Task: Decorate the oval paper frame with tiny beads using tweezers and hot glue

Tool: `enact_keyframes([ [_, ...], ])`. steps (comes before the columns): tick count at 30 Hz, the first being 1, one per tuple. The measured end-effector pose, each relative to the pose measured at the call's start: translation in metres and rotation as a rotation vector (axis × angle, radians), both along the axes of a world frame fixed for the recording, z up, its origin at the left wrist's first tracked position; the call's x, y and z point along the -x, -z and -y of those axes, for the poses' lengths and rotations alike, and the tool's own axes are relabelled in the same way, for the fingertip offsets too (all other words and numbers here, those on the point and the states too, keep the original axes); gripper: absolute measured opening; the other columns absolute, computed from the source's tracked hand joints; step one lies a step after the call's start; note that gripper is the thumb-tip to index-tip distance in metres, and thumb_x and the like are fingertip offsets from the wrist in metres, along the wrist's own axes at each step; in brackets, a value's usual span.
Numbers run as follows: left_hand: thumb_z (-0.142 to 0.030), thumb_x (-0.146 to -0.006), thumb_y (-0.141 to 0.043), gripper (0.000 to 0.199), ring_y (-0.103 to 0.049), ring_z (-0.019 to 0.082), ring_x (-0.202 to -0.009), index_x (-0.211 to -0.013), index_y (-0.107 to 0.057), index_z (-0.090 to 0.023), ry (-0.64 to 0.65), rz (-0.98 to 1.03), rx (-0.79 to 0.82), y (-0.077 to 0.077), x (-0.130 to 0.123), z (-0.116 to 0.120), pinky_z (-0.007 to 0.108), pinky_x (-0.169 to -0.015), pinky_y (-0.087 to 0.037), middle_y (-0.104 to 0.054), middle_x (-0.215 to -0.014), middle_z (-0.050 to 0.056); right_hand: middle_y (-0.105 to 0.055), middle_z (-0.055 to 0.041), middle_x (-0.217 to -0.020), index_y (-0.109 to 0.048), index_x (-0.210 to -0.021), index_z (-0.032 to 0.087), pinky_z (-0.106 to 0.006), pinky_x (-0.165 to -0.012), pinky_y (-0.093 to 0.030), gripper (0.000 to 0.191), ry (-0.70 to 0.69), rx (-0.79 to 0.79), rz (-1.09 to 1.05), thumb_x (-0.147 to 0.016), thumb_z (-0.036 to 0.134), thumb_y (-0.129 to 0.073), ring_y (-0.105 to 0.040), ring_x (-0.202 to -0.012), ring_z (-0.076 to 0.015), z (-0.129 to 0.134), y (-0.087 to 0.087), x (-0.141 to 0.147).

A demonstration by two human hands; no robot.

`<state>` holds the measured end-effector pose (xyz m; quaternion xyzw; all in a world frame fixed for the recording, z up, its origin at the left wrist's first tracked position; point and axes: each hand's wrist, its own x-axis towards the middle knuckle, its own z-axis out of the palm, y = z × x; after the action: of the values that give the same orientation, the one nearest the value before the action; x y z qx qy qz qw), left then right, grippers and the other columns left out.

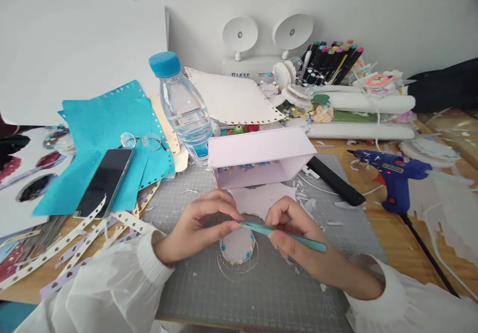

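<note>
My right hand [293,228] grips teal tweezers [298,239], whose tips point left. At those tips, the thumb and forefinger of my left hand [207,218] pinch something too small to make out. Just below the fingertips, a round white disc [237,247] with small blue pieces along its edge lies on the grey cutting mat [209,293], with thin wire loops around it. A pale pink open box [261,148] stands behind my hands, small coloured pieces visible inside. Torn pale paper [257,198] lies in front of the box.
A water bottle [186,109] stands behind left, near blue paper [108,124], glasses [151,141] and a phone [106,181]. On the right are a blue glue gun [398,173] with its cord and a black bar [336,181]. Markers [330,61] stand at the back.
</note>
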<state>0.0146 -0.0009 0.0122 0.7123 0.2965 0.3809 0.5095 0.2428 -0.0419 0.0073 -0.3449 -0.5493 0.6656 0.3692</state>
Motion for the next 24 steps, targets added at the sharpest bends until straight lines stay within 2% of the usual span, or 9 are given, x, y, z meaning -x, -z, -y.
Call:
enact_keyframes([
  [6,-0.022,-0.085,-0.065,0.008,-0.06,0.017,-0.078,-0.084,-0.069,-0.015,-0.045,-0.011,-0.031,-0.001,0.001,-0.002,0.031,-0.071,-0.05,-0.063,-0.082,0.008,-0.043,0.0038,-0.071,-0.044,-0.089,0.024,-0.023,-0.05,-0.035,0.013,0.06,-0.013,0.051,-0.094,0.036,-0.049,-0.041,-0.055,-0.0088,0.0,0.002,-0.002],
  [8,-0.023,-0.086,-0.064,0.009,-0.06,0.017,-0.079,-0.084,-0.068,-0.015,-0.074,-0.039,-0.039,0.001,0.001,-0.003,0.03,-0.072,-0.049,-0.063,-0.083,0.008,-0.045,0.0028,-0.073,-0.046,-0.089,0.025,-0.024,-0.052,-0.038,0.011,0.159,-0.061,0.077,-0.093,0.034,-0.051,-0.045,-0.057,-0.0099,-0.003,0.002,-0.004],
  [12,-0.025,-0.088,-0.061,0.012,-0.06,0.017,-0.08,-0.087,-0.068,-0.015,-0.144,-0.131,-0.035,0.007,0.002,-0.005,0.03,-0.073,-0.049,-0.064,-0.085,0.008,-0.05,-0.0003,-0.082,-0.053,-0.09,0.025,-0.025,-0.062,-0.044,0.007,0.467,-0.261,0.184,-0.088,0.027,-0.059,-0.051,-0.07,-0.0123,-0.012,0.003,-0.011],
  [14,-0.025,-0.089,-0.06,0.014,-0.061,0.017,-0.082,-0.089,-0.07,-0.015,-0.169,-0.163,-0.041,0.01,0.001,-0.005,0.029,-0.073,-0.049,-0.066,-0.087,0.008,-0.053,-0.0016,-0.087,-0.054,-0.091,0.025,-0.026,-0.068,-0.046,0.008,0.551,-0.307,0.232,-0.086,0.025,-0.061,-0.053,-0.077,-0.0137,-0.016,0.004,-0.013],
  [19,-0.023,-0.087,-0.062,0.012,-0.063,0.018,-0.082,-0.091,-0.072,-0.016,-0.217,-0.167,-0.053,0.011,0.001,-0.006,0.029,-0.071,-0.05,-0.068,-0.089,0.008,-0.056,-0.0029,-0.089,-0.056,-0.094,0.025,-0.029,-0.074,-0.05,0.01,0.573,-0.31,0.269,-0.085,0.025,-0.062,-0.056,-0.083,-0.0159,-0.018,0.006,-0.01],
  [24,-0.024,-0.079,-0.072,0.009,-0.058,0.016,-0.074,-0.078,-0.067,-0.016,-0.28,-0.168,-0.068,0.012,0.001,-0.006,0.027,-0.063,-0.046,-0.063,-0.08,0.005,-0.06,-0.0038,-0.09,-0.058,-0.094,0.025,-0.031,-0.077,-0.051,0.009,0.528,-0.316,0.313,-0.086,0.025,-0.062,-0.059,-0.085,-0.0166,-0.018,0.008,-0.005],
])
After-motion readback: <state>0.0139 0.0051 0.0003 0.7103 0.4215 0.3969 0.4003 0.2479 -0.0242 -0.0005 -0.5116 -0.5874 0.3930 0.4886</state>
